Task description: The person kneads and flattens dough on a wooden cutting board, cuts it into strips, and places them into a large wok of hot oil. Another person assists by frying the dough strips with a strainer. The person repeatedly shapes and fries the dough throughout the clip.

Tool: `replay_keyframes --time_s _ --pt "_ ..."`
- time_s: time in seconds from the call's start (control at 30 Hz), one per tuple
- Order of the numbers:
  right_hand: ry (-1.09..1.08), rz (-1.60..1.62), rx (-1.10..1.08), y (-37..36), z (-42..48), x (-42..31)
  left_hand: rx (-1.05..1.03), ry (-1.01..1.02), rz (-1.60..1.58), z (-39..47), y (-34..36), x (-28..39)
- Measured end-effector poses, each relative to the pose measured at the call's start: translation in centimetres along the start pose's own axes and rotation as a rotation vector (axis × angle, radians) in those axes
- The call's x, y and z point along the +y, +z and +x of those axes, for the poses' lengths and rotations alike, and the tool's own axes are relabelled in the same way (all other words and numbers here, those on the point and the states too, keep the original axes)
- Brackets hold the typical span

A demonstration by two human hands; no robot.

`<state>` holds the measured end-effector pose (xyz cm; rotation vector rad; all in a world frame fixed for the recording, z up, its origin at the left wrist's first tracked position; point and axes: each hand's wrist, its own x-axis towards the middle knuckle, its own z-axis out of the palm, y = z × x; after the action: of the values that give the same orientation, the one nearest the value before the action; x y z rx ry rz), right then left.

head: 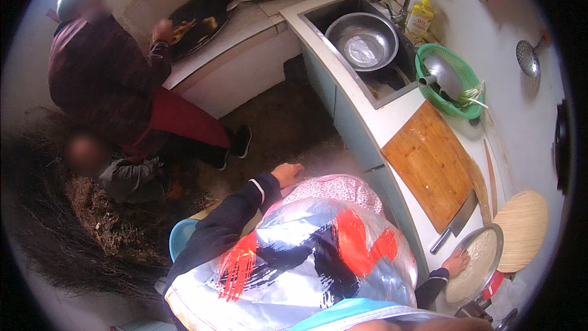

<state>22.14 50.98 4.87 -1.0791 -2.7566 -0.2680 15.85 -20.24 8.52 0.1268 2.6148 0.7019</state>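
My left hand point(287, 174) hangs in front of my body, beside the pink patterned cloth point(328, 190) at the lower part of my clothing. Nothing shows in it, and its fingers are loosely bent. On the counter at the lower right, my right hand point(456, 263) grips the near rim of a round metal basin point(498, 243), fingertips over its edge. A pale dough or batter point(473, 269) fills the basin. A cleaver point(461, 214) lies just beyond it, its blade along the edge of a wooden cutting board point(429, 161).
A round woven lid point(523, 230) leans by the wall. A green basket point(452, 108) stands near the sink point(317, 14), which holds a metal bowl point(363, 41). At left, one person point(101, 73) stands by a large wok point(202, 23); another point(131, 177) is low beside brushwood point(92, 230).
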Motion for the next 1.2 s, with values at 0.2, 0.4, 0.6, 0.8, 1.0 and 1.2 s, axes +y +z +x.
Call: replay_keyframes --time_s 0.2,0.4,0.6,0.8,1.0,1.2 --pt "-0.096 0.034 -0.021 3.6 3.0 2.9 0.043 -0.080 0.012 -1.0 2.4 -1.7" --pt "-0.188 0.107 -0.008 4.4 5.7 4.6 0.036 -0.355 -0.045 -3.2 5.7 -4.6" --pt "-0.199 0.091 0.057 3.9 4.9 5.2 0.248 -0.549 -0.329 -7.4 8.0 -9.4" --pt "-0.245 0.020 0.064 4.1 5.1 6.7 0.161 -0.699 -0.411 -7.9 8.6 -12.9" --pt "-0.160 0.150 0.016 3.6 6.2 5.0 0.158 -0.777 -0.550 -7.3 9.9 -13.0" --pt "-0.160 0.159 -0.004 3.9 6.7 5.5 0.182 -0.664 -0.408 -5.5 9.2 -12.1"
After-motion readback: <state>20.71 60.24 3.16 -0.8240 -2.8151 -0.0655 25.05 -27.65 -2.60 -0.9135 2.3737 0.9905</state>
